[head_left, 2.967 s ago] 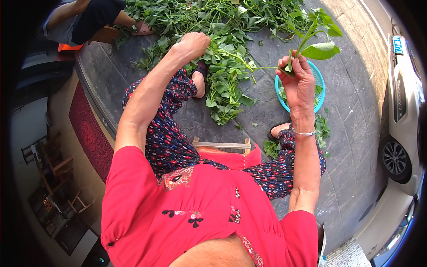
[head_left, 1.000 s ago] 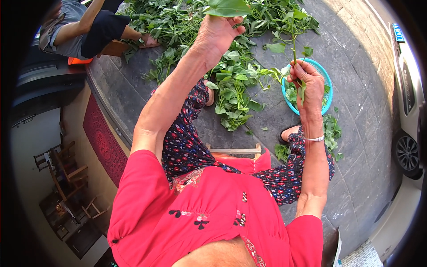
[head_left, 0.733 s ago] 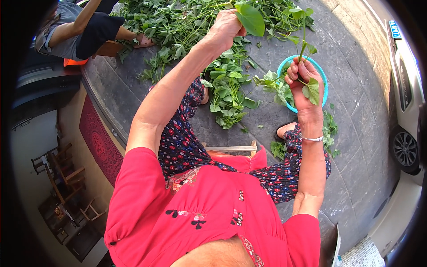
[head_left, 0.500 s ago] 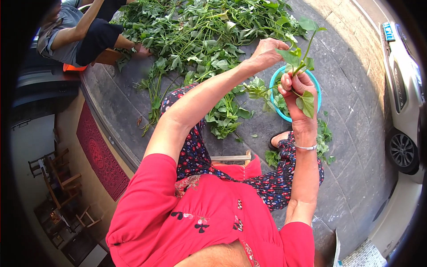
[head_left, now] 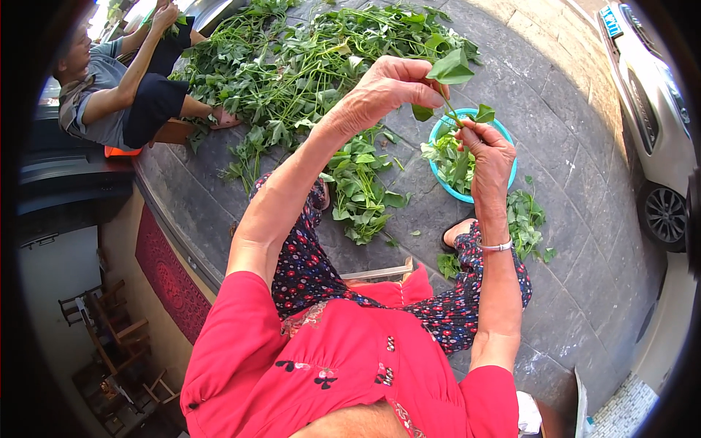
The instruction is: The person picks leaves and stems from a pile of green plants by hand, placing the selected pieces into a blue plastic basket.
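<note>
My right hand [head_left: 491,157] pinches the lower end of a leafy green sprig [head_left: 450,69], with a silver bangle on its wrist. To its upper left, my left hand [head_left: 394,91] is closed, thumb and fingers together at the sprig's stem just beside a broad leaf. Below both hands, a turquoise basket [head_left: 509,175] stands on the paving, holding picked green leaves [head_left: 453,162]. A small heap of leafy stems [head_left: 361,191] lies left of the basket. More loose leaves [head_left: 524,219] lie to its right, by my foot.
A large pile of leafy vines [head_left: 292,77] spreads over the grey stone ground [head_left: 569,241] ahead. At the far left a person [head_left: 106,91] sits on a low seat, hands raised with greenery. A white car [head_left: 657,95] is parked at the right; a red mat [head_left: 171,270] lies left.
My left hand has moved left and slightly down to the sprig's stem. The sprig has tilted leftward, uncovering more of the basket. The other person's hands have come into view, raised.
</note>
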A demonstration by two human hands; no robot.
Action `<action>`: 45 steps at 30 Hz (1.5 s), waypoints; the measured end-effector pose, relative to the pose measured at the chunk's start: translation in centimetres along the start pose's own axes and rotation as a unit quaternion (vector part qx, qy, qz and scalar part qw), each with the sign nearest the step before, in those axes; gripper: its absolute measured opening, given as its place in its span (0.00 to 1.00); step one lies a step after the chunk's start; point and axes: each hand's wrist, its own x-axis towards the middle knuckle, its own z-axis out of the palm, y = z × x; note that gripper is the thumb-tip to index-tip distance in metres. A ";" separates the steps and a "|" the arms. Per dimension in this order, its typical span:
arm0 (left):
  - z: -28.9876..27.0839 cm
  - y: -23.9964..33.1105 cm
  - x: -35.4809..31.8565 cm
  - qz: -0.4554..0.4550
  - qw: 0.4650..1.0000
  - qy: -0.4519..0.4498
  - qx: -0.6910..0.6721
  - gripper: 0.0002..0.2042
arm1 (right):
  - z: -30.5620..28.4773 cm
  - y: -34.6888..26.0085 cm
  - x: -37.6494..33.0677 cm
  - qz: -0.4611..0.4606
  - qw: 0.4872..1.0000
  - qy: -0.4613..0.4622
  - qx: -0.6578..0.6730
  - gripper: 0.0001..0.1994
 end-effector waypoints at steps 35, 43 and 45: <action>4.6 -5.9 0.1 -0.133 0.978 0.039 -0.159 0.08 | 0.9 -0.3 0.8 0.040 0.996 0.066 0.042 0.11; 5.7 -4.5 -1.4 -0.128 0.970 -0.096 -0.181 0.06 | -0.1 1.6 1.0 0.005 0.993 0.119 -0.020 0.07; 5.6 -2.7 -1.8 -0.111 0.964 -0.142 -0.198 0.05 | -0.6 2.1 1.5 -0.045 0.991 0.113 -0.050 0.06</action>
